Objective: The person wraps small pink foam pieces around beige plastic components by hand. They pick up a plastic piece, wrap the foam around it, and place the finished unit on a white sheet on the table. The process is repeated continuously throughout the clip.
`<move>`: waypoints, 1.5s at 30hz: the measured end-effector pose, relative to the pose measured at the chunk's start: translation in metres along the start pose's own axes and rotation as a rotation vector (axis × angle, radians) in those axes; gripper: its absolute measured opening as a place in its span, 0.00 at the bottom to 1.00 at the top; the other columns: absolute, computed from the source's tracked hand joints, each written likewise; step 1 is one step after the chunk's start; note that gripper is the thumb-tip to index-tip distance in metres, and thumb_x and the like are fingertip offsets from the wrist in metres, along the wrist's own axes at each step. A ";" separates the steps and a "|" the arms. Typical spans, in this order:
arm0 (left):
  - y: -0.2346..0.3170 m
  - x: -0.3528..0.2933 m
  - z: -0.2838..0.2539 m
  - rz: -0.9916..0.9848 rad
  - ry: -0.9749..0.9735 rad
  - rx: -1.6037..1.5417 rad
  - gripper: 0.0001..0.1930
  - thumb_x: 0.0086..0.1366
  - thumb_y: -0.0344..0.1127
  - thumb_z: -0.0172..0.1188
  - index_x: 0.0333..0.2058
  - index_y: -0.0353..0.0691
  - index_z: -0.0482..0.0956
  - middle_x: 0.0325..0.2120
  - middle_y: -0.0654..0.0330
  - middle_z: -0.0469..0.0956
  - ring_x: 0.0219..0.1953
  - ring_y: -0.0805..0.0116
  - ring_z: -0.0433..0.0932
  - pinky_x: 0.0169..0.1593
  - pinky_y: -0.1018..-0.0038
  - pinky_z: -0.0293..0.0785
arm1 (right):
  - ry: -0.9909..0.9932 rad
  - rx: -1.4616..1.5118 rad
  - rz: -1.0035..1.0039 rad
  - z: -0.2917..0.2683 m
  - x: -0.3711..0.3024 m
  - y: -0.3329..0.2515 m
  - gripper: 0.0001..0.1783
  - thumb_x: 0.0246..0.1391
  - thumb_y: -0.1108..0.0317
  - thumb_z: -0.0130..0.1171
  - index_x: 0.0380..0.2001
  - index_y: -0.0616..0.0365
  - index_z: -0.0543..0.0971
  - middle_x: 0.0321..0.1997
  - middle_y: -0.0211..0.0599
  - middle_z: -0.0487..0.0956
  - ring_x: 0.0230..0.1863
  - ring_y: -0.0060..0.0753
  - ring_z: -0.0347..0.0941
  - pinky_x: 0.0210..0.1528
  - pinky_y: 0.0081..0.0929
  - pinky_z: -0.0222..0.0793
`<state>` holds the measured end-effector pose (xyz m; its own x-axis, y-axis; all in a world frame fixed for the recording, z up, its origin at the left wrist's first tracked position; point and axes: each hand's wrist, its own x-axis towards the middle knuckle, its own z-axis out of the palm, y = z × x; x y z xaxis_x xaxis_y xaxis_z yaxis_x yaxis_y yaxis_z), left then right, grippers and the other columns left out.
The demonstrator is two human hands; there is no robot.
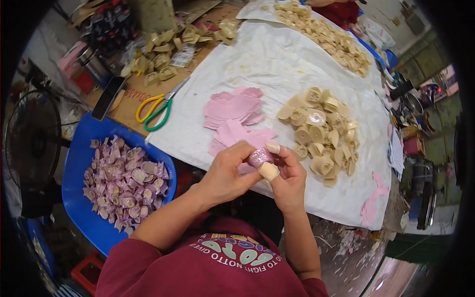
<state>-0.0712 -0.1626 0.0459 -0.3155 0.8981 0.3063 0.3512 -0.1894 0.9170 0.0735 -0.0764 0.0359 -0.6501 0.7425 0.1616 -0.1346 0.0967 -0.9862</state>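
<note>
Close in front of me, both hands pinch one small piece, a shoe heel by its look, covered in glittery pink (259,157). My left hand (225,171) is closed on its left side. My right hand (289,180) grips the other side, with pale coverings on the thumb and a fingertip. Fingers hide part of the piece. Just beyond them lies a loose stack of pink cut sheets (235,111) on a white cloth (198,116). To the right is a heap of bare beige heels (321,131).
At left, a blue basin (74,185) holds many glittery covered heels (126,180). Scissors (159,106) with yellow and green handles lie beside a phone (109,99) and a flask (94,64). More beige heels (331,42) spread at the far right. Pink scraps (372,200) lie near the right edge.
</note>
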 end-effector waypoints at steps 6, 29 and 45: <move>0.007 -0.066 -0.139 -0.599 0.170 0.527 0.23 0.53 0.28 0.65 0.50 0.36 0.75 0.36 0.59 0.79 0.34 0.73 0.77 0.39 0.74 0.73 | 0.016 -0.490 -0.090 0.003 0.006 0.011 0.22 0.48 0.71 0.65 0.48 0.60 0.76 0.49 0.41 0.77 0.51 0.38 0.71 0.54 0.32 0.65; -0.022 -0.007 -0.007 0.157 0.086 0.338 0.23 0.49 0.37 0.71 0.44 0.34 0.78 0.48 0.47 0.72 0.52 0.53 0.71 0.53 0.61 0.68 | 0.317 -0.684 -0.554 -0.025 0.007 0.016 0.12 0.42 0.77 0.63 0.34 0.61 0.77 0.45 0.42 0.77 0.45 0.47 0.72 0.47 0.36 0.68; -0.007 0.078 0.106 -0.380 0.034 -0.886 0.22 0.72 0.45 0.43 0.53 0.30 0.69 0.45 0.48 0.77 0.40 0.58 0.80 0.45 0.67 0.78 | 0.555 -0.717 -0.379 -0.096 -0.018 0.008 0.26 0.37 0.76 0.68 0.45 0.60 0.77 0.50 0.41 0.73 0.51 0.45 0.69 0.54 0.35 0.66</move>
<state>-0.0050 -0.0487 0.0362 -0.3016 0.9518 -0.0559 -0.5679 -0.1322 0.8124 0.1560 -0.0257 0.0215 -0.1895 0.7674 0.6125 0.3432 0.6362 -0.6910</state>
